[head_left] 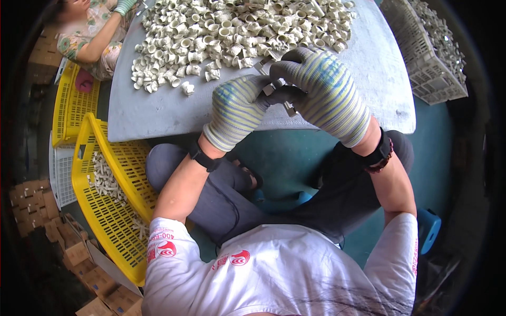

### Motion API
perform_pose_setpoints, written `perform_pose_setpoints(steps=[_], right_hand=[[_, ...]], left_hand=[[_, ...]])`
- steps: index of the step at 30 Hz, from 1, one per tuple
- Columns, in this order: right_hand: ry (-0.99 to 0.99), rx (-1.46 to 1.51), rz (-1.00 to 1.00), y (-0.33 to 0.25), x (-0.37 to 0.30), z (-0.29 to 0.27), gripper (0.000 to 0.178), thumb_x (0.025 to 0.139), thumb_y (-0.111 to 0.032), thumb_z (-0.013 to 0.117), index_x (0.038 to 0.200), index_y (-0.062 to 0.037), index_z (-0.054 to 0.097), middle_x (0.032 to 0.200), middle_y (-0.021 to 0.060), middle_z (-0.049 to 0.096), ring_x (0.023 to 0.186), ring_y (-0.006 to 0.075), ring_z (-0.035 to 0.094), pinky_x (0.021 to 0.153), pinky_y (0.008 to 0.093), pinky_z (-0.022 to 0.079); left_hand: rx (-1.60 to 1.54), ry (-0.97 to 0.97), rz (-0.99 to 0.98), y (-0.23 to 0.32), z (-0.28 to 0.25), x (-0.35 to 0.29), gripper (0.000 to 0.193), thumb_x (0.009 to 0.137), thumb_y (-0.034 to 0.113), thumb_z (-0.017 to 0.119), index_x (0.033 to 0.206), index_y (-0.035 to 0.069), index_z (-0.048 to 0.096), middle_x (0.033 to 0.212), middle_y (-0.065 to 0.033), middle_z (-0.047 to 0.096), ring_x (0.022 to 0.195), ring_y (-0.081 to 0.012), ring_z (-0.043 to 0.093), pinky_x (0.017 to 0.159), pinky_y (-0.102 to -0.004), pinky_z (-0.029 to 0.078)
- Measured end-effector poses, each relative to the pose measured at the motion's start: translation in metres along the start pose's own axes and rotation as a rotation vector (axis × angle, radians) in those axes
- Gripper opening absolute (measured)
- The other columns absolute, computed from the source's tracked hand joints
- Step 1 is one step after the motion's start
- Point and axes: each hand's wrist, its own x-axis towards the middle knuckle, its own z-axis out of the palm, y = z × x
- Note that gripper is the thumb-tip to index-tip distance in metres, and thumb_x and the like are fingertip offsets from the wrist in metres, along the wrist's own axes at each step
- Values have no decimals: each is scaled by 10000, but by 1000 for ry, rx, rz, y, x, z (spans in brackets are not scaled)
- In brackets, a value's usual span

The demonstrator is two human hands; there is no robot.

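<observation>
Both my hands wear striped knit gloves with dark grey fingers and meet above the near part of the table. My left hand (235,109) is closed, its fingertips pressed on a small pale, shiny angular piece (274,86). From the other side my right hand (328,87) pinches the same piece, its fingers curled over it. Grey metal-looking bits of it stick out above and below the fingers; the rest is hidden. Just beyond the hands lies a large heap of small off-white, cup-shaped fittings (225,32). One loose fitting (187,88) sits apart, left of my hands.
The grey table (158,113) ends just in front of my knees. Yellow crates (84,174) stand at the left, one holding narrow white pieces. A white crate (429,79) of metallic parts is at the far right. Across the far left sits another person (95,45), wearing a glove.
</observation>
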Motion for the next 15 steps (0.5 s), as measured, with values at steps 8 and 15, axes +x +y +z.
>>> perform_pose_setpoints(steps=[8,15], right_hand=[[42,-46,-5,2,-1,-2,213,790,-188,797,973,-106,725,879,116,660,829,372,672,695,472,522],[170,174,293,63,0,-35,437,875,-138,821,1293,-99,701,1004,71,766,866,186,690,796,322,551]], left_hand=[[34,29,-83,13,5,6,159,875,105,803,1010,29,766,771,-109,712,667,-272,688,622,-358,534],[-56,102,-292,-29,-18,-5,401,907,320,823,1110,-19,752,978,-168,771,859,-295,731,793,-375,564]])
